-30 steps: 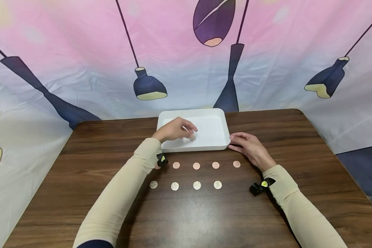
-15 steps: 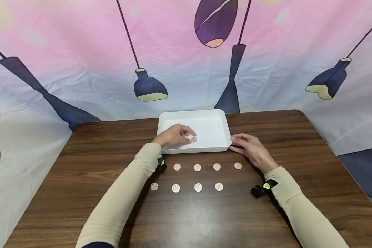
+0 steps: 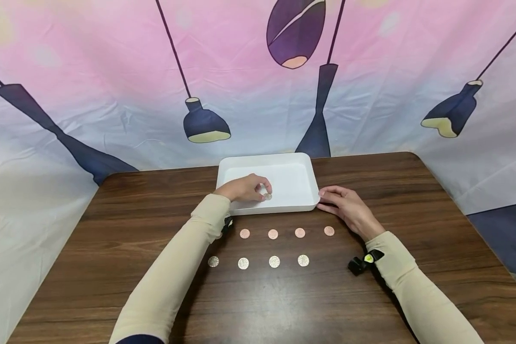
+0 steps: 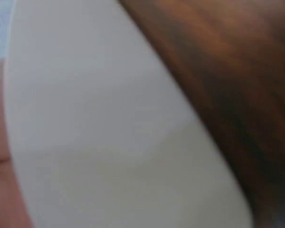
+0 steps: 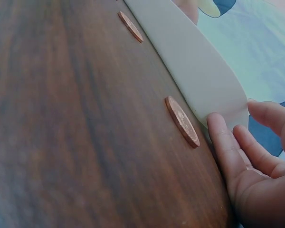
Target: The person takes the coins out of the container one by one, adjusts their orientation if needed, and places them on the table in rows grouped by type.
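Inside a white tray, my left hand pinches a silver-coloured coin between thumb and fingers, low over the tray floor. In the left wrist view the tray's outer wall hides most of that hand. My right hand holds the tray's near right corner, its thumb and fingertips against the wall, as the right wrist view also shows. In front of the tray lies a row of copper-coloured coins; closer to me is a row of silver-coloured coins.
A dark wooden table bears everything. Behind its far edge hangs a printed cloth. One copper coin lies near my right fingers. My left sleeve passes over the left ends of the coin rows.
My left hand has lowered onto the coin in the tray; the fingers have closed round it and tipped it slightly. The right hand stays at the tray corner.
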The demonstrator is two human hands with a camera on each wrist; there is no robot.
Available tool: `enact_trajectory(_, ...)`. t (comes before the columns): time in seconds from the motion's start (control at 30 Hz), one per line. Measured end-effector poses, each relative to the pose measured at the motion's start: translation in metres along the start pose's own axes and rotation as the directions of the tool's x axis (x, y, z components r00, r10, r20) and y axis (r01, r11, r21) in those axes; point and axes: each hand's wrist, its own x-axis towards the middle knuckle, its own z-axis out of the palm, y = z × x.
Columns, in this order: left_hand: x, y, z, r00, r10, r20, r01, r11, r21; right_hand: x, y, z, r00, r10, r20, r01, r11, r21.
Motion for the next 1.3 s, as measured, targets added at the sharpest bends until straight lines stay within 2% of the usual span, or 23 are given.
enact_trajectory(0.07,0.0,0.004,-0.002,0.999,-0.033,0.041,0.031,0.998,0.057,0.0,0.001,0.0,1.0,0.001,0.0,-0.001,1.0,-0.001)
enact_trajectory(0.17,0.0,0.008,-0.002,0.997,-0.019,0.073,0.011,0.994,0.111,0.001,0.002,0.001,1.0,0.001,-0.005,-0.001,1.0,0.0)
enact_trajectory(0.3,0.0,0.007,0.002,0.999,0.042,0.032,-0.046,0.993,0.112,0.0,0.001,0.0,1.0,-0.01,-0.008,0.011,1.0,0.01)
enact_trajectory(0.47,-0.001,0.004,0.006,0.999,0.042,-0.028,-0.039,0.993,0.112,0.001,0.0,0.0,1.0,-0.008,-0.014,0.009,1.0,0.006)
enact_trajectory(0.8,-0.006,-0.001,0.005,0.995,0.091,0.032,-0.096,0.967,0.236,0.001,0.0,0.001,1.0,0.005,-0.013,-0.005,1.0,-0.002)
enact_trajectory(0.9,-0.009,-0.002,0.006,0.994,0.108,-0.003,-0.105,0.969,0.223,0.001,0.0,0.001,1.0,0.005,-0.009,-0.005,1.0,-0.001)
enact_trajectory(1.03,-0.011,-0.003,0.007,0.986,0.142,-0.085,-0.119,0.965,0.234,0.0,-0.001,0.001,1.0,0.009,-0.004,-0.009,1.0,0.003)
enact_trajectory(1.2,-0.012,-0.004,0.009,0.973,0.188,-0.136,-0.123,0.915,0.384,0.001,0.0,-0.001,1.0,0.011,-0.011,-0.011,1.0,0.009)
enact_trajectory(1.3,-0.012,-0.005,0.009,0.969,0.197,-0.15,-0.114,0.892,0.437,0.001,0.0,-0.001,1.0,0.006,-0.006,-0.006,1.0,0.005)
